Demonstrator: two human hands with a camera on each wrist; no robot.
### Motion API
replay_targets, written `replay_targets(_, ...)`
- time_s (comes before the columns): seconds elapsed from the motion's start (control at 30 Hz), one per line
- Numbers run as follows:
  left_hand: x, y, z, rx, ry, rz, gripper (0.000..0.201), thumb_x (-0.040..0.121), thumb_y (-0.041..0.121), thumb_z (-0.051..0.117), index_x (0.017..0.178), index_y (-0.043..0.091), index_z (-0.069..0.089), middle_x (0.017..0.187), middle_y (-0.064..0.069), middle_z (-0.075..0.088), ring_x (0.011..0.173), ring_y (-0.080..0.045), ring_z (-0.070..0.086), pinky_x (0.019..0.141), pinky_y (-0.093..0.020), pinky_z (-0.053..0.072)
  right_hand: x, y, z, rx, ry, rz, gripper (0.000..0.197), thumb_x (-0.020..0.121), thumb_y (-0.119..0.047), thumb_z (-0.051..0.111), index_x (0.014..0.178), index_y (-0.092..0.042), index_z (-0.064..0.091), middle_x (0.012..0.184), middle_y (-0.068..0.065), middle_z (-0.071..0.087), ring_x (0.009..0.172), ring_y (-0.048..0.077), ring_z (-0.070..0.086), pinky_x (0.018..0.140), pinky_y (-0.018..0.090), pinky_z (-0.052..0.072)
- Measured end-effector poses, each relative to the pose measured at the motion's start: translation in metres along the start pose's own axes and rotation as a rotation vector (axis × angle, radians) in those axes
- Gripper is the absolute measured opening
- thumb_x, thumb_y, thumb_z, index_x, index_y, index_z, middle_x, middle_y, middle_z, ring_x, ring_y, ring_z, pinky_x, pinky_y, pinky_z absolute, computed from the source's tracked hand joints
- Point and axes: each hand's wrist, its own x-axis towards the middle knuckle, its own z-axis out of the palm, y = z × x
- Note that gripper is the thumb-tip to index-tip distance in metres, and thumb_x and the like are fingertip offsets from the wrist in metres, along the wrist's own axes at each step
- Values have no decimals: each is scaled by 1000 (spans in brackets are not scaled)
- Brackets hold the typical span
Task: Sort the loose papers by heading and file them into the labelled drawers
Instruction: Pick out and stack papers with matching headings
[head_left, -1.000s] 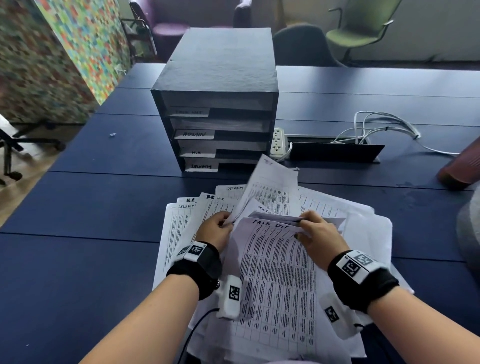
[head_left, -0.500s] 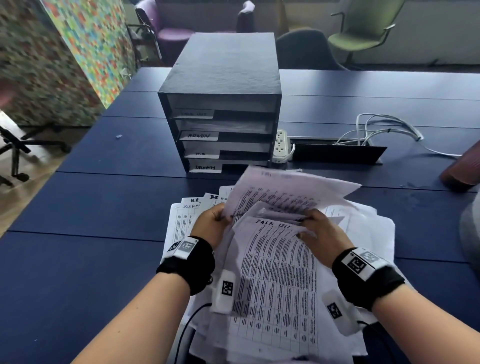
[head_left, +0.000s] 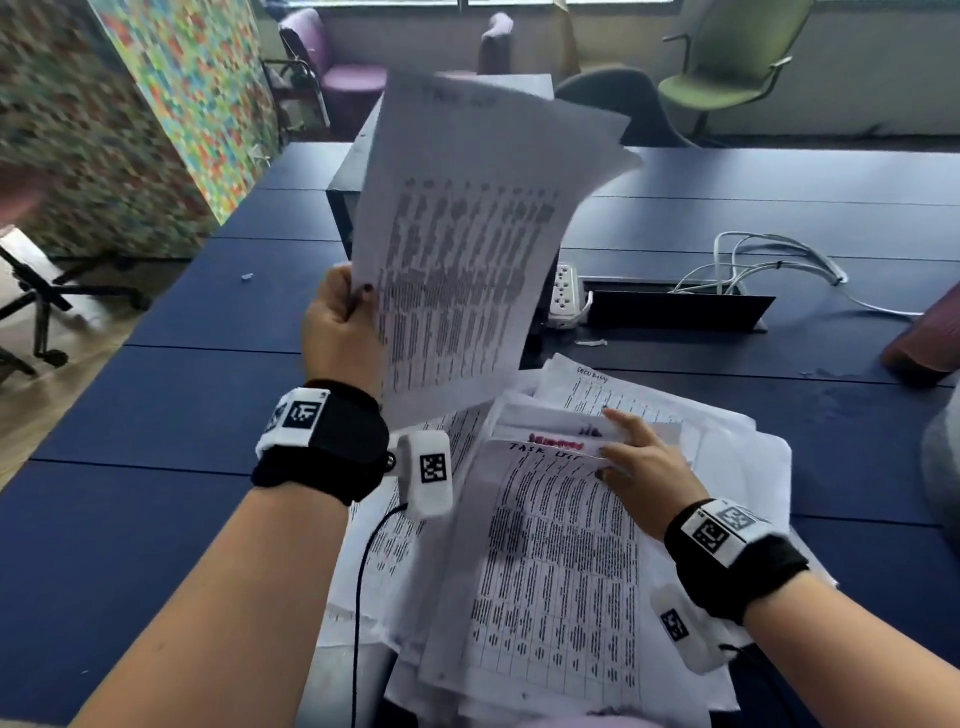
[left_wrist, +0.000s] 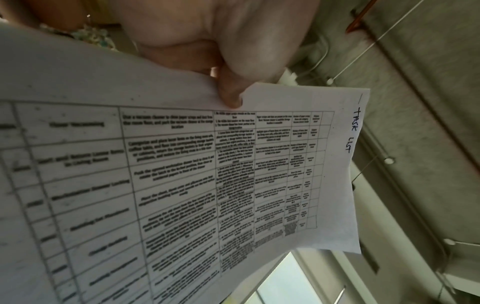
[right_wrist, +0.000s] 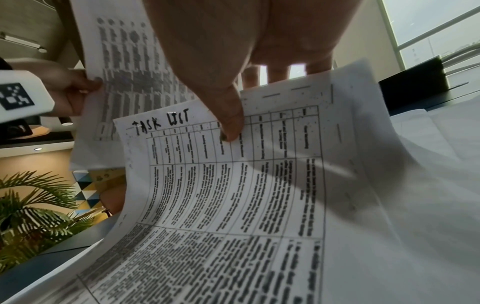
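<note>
My left hand (head_left: 340, 317) pinches the left edge of a raised printed sheet (head_left: 467, 244), headed TASK LIST (left_wrist: 351, 131) in the left wrist view. The sheet stands upright and hides most of the black drawer unit (head_left: 345, 202) behind it. My right hand (head_left: 641, 462) holds the top edge of another TASK LIST sheet (head_left: 561, 561), thumb on its printed face (right_wrist: 228, 123) and fingers behind. That sheet lies on the loose pile of papers (head_left: 727, 467) spread over the blue table (head_left: 156, 519). A sheet headed SECURITY (head_left: 592, 376) shows at the pile's far edge.
A white power strip (head_left: 563, 296) and a black cable box (head_left: 675, 309) with white cables (head_left: 769, 260) lie right of the drawer unit. A brown object (head_left: 930, 338) sits at the table's right edge. Chairs stand beyond the table.
My left hand has lifted a sheet from the pile up in front of the drawer unit. My right hand has stayed on the TASK LIST sheet on the pile.
</note>
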Motion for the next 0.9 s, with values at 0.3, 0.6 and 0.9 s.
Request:
replay_targets(0.3, 11, 9, -9, 6, 58, 89, 19, 95, 7, 43, 90, 23, 53, 82, 10, 60, 72, -3, 53, 64, -17, 41, -13, 11, -14, -11, -31, 143, 33, 88, -28, 59, 121, -27, 57, 115, -3, 64, 107, 20, 57, 98, 32, 38)
replay_targets(0.6, -38, -45, 17, 25, -277, -201, 29, 85, 0, 47, 88, 25, 61, 85, 6, 65, 80, -11, 57, 76, -26, 44, -4, 10, -59, 213, 198, 157, 20, 89, -17, 57, 108, -20, 58, 86, 4, 63, 87, 29, 58, 72, 28, 36)
replay_targets(0.9, -101, -84, 30, -36, -600, -446, 38, 92, -4, 43, 87, 26, 67, 91, 1, 71, 88, -20, 63, 81, -31, 47, 8, 9, -68, 233, 383, 147, 65, 88, -11, 54, 139, -33, 21, 77, -21, 53, 78, 22, 49, 98, 37, 25)
